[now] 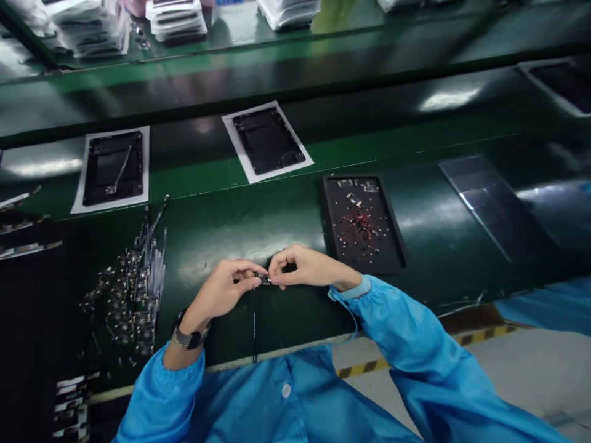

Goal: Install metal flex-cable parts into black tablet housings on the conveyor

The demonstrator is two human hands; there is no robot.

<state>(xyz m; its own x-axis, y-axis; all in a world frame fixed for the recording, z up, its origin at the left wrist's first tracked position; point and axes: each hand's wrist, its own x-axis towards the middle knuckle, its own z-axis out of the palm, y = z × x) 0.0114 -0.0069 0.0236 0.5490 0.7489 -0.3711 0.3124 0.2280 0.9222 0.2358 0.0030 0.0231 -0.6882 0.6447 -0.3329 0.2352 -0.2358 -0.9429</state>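
Note:
Between my two hands is a small circuit board (pixel 263 279), dark with light components, held just above the green bench. My left hand (pixel 231 286) pinches its left end between thumb and fingers. At the board's right end, the thumb and fingertips of my right hand (pixel 293 267) are pinched together; whether they grip the board or a tiny part on it is too small to tell. A thin dark strip (pixel 253 335) with pale marks runs below the board toward the bench's front edge. A pile of small circuit boards with ribbon cables (pixel 136 292) lies left of my left hand.
A black tray (pixel 329 227) with red-wired parts stands right of my right hand. Two black tablet-like housings (pixel 115 166) (pixel 268 138) rest on white sheets at the back. A clear plastic sheet (pixel 496 206) lies right. Stacked white packets (pixel 178 21) sit on the shelf.

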